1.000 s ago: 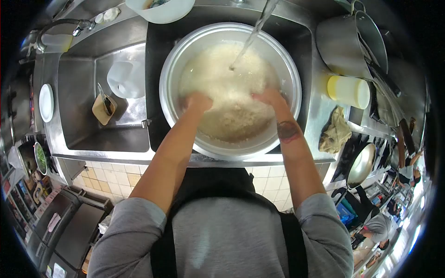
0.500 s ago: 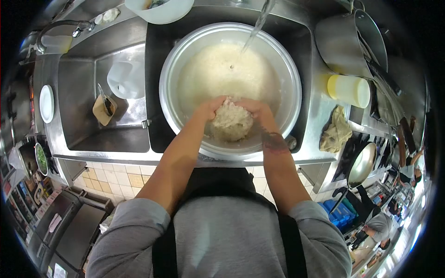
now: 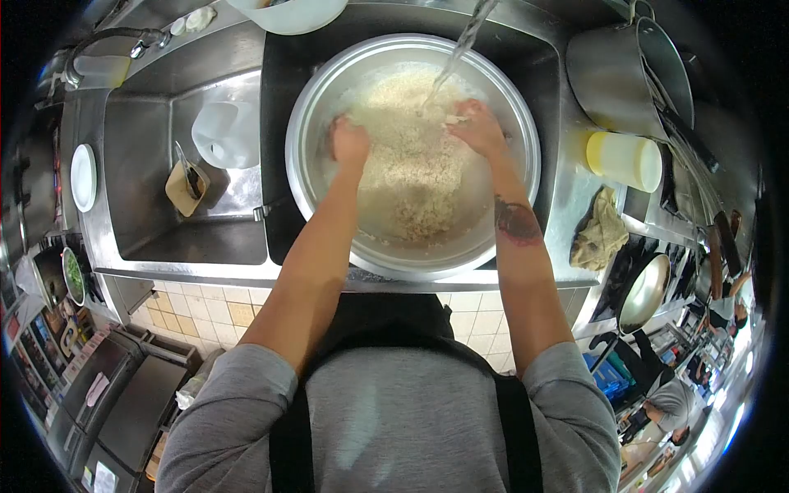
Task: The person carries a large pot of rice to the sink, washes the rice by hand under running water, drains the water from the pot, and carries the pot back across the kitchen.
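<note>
A large round metal bowl (image 3: 526, 156) stands in the right-hand sink basin, holding pale rice (image 3: 423, 164) in cloudy water. My left hand (image 3: 350, 140) is at the left side of the rice, its fingers dipped down and hidden in the murky water. On the far right side of the rice, my right hand (image 3: 478, 128) has its fingers apart, with wet grains around them. Between the hands, the rice forms a mound that runs toward the near rim. A stream of water (image 3: 462, 51) falls into the bowl just left of my right hand.
The left basin (image 3: 185, 246) holds a translucent plastic jug (image 3: 223, 135) and a tan container (image 3: 187, 189). Right of the bowl are a yellow-and-white container (image 3: 625, 161), a crumpled cloth (image 3: 600, 232) and a large metal pot (image 3: 608, 82). A white tub (image 3: 300, 16) sits behind the bowl.
My hands were together at the near side, around a heap of rice. They have moved apart and away from me, and the rice now spreads across the bowl.
</note>
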Demonstrator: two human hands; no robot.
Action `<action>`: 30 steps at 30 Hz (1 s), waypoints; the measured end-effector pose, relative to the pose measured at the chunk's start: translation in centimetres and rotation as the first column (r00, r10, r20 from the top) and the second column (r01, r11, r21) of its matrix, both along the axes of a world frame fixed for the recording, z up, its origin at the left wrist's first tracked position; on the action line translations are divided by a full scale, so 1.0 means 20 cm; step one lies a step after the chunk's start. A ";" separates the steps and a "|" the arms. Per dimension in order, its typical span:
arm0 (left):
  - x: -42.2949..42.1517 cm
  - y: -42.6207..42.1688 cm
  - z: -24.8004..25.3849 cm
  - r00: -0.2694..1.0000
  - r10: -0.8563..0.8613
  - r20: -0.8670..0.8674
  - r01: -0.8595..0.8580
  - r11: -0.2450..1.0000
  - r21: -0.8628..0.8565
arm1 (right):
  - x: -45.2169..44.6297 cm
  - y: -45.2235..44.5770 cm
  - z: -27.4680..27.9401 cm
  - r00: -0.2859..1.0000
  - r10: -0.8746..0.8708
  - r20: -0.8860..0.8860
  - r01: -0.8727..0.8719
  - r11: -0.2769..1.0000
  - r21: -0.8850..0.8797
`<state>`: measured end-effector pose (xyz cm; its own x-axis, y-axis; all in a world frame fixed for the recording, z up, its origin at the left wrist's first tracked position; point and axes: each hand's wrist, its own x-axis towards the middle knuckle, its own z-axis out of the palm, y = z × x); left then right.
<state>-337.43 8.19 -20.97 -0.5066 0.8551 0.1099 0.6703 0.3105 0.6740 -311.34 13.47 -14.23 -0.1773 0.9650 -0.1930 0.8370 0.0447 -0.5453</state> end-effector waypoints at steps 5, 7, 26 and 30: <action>0.08 -0.11 -0.06 0.981 -0.126 0.151 0.193 0.752 -0.631 | 0.06 -0.25 -0.42 0.846 -0.460 -0.271 0.438 0.888 -0.139; 0.23 -0.16 0.08 0.617 0.385 0.686 -0.005 0.874 -0.485 | -0.05 -0.33 -0.54 0.473 -0.593 -0.652 0.529 0.782 -0.328; 0.31 -0.05 0.46 0.870 -0.008 0.492 0.288 0.820 -0.495 | -0.38 -0.29 0.26 0.719 -0.596 -0.356 0.314 0.736 -0.599; 0.18 0.04 0.31 0.802 -0.563 -0.198 0.484 0.808 -0.335 | -0.25 -0.10 0.17 0.997 -0.075 0.011 0.076 0.975 -0.208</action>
<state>-333.89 9.04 -14.69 0.0459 0.9953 -0.0848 0.9232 -0.0098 0.3841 -316.26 11.47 -10.74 -0.1045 0.9144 -0.3912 0.8350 -0.1329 -0.5339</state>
